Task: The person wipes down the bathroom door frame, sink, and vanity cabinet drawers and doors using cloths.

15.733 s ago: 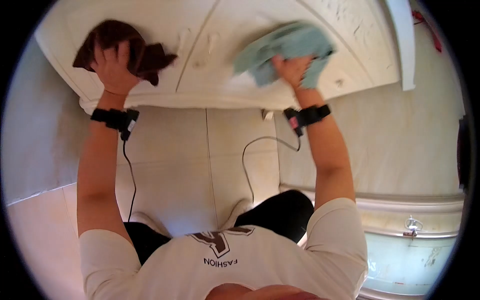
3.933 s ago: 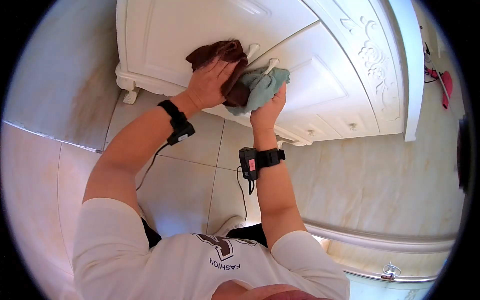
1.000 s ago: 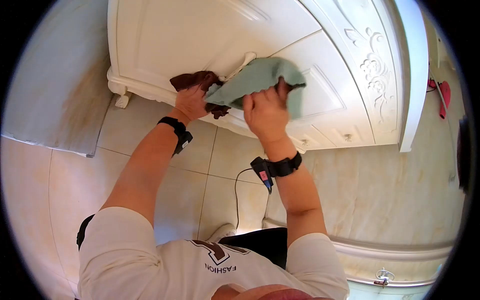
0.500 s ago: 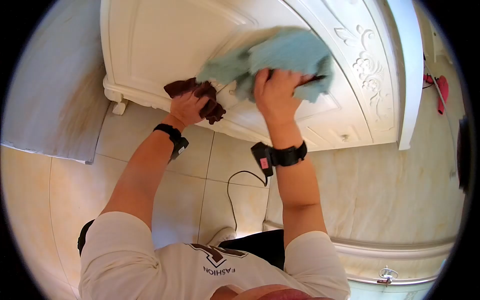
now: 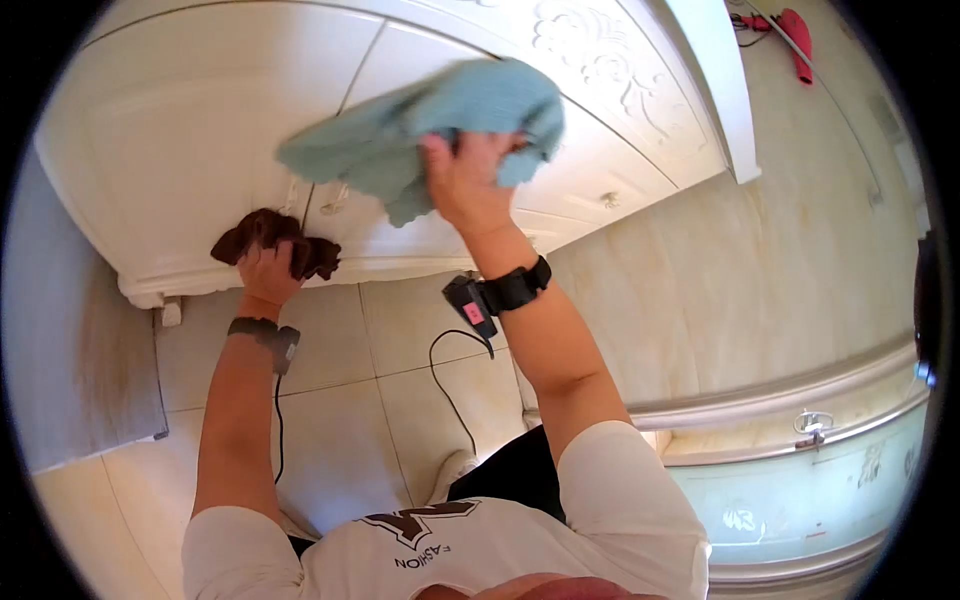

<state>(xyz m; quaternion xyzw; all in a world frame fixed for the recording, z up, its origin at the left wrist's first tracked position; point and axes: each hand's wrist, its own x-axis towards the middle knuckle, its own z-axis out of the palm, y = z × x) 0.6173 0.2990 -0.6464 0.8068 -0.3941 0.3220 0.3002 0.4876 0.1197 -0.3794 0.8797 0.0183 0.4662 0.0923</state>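
My left hand point(image 5: 268, 275) is closed on a bunched dark brown cloth point(image 5: 262, 230), close to the lower edge of a white cabinet point(image 5: 190, 130). A larger blue-green cloth point(image 5: 400, 130) hangs and spreads from my right hand point(image 5: 470, 180), whose fingers are curled into it. That cloth lies over the cabinet's door and panel front, slightly blurred, and covers part of a seam. Small door handles point(image 5: 335, 203) show between the two cloths. Something dark shows at the right hand's fingers, too small to name.
A round knob point(image 5: 611, 200) and carved flowers decorate the cabinet front. At left stands a grey panel point(image 5: 85, 330). Tiled floor point(image 5: 330, 430) lies below, with black cables from the wristbands. A pink-red object point(image 5: 797, 45) is at upper right, a glass-fronted unit point(image 5: 770, 515) at lower right.
The view has shifted, so the cabinet and both hands appear farther left. The blue-green cloth has swung and spread out more to the left. Both hands keep their cloths.
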